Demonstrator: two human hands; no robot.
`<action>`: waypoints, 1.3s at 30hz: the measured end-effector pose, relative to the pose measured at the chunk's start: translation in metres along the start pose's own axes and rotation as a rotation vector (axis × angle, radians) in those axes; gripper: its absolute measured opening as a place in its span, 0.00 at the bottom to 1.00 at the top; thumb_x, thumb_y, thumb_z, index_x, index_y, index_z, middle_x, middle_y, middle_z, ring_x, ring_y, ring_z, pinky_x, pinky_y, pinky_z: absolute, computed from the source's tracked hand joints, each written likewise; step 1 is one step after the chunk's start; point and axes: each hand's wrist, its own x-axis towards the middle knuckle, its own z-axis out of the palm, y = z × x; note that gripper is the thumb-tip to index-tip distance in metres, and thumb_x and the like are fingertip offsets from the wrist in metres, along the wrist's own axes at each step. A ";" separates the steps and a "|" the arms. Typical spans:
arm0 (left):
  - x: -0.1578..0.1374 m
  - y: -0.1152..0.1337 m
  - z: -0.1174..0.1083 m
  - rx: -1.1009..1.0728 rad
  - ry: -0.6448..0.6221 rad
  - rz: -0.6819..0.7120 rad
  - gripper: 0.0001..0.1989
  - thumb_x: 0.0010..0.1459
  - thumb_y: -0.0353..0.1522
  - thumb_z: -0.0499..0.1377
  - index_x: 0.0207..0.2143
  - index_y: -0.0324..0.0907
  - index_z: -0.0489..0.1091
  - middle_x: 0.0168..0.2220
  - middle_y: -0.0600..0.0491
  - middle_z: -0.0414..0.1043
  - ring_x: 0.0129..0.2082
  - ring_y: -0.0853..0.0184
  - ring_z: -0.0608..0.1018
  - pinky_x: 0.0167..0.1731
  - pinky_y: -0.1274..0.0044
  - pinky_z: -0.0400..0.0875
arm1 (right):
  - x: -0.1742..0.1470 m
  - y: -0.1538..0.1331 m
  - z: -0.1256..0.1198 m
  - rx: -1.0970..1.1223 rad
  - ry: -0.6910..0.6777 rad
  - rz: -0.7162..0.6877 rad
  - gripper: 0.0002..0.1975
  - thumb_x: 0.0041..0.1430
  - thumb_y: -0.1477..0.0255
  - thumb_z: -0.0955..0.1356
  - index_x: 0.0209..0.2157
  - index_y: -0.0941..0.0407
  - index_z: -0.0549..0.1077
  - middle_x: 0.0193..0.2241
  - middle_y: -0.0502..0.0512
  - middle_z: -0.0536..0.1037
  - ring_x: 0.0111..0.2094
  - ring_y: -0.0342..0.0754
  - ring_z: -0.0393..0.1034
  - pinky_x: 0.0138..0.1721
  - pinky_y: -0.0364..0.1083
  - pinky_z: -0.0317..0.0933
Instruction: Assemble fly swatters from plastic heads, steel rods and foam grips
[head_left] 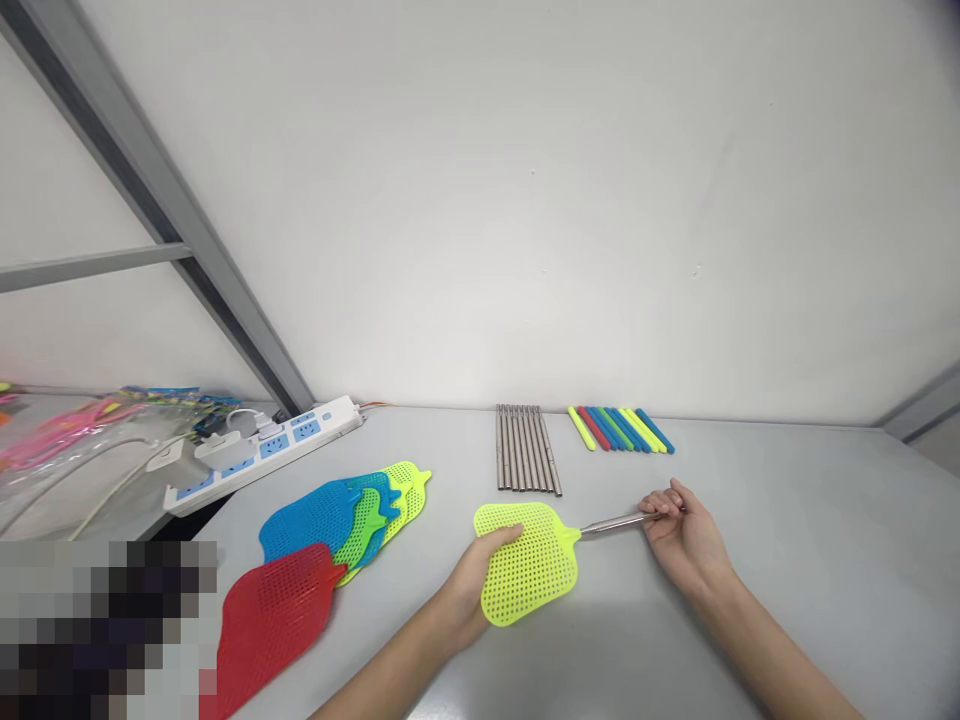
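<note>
My left hand (472,585) grips a yellow fly swatter head (531,565), thumb on top and the other fingers hidden beneath it. A silver metal rod (615,523) meets the neck of that head. The rod's far end lies in my right hand (686,530), whose fingers are curled around it. Behind the held head, several silver rods (527,450) lie side by side. To their right is a row of coloured grip sleeves (621,430) in yellow, red, blue and green. How deep the rod sits in the neck cannot be made out.
Left of my left arm lie several loose swatter heads, including a red one (277,620) and a blue one (311,520), overlapping. A white power strip (262,455) with plugs stands at the left, near bagged pink items (67,435). A wall (525,220) closes off the table's back.
</note>
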 end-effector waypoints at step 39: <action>-0.008 -0.004 0.006 0.141 -0.099 0.098 0.18 0.50 0.36 0.53 0.42 0.34 0.62 0.37 0.40 0.70 0.37 0.54 0.72 0.37 0.62 0.65 | -0.010 0.002 0.006 0.229 -0.008 0.072 0.15 0.54 0.76 0.58 0.16 0.57 0.50 0.12 0.42 0.46 0.13 0.36 0.43 0.13 0.37 0.47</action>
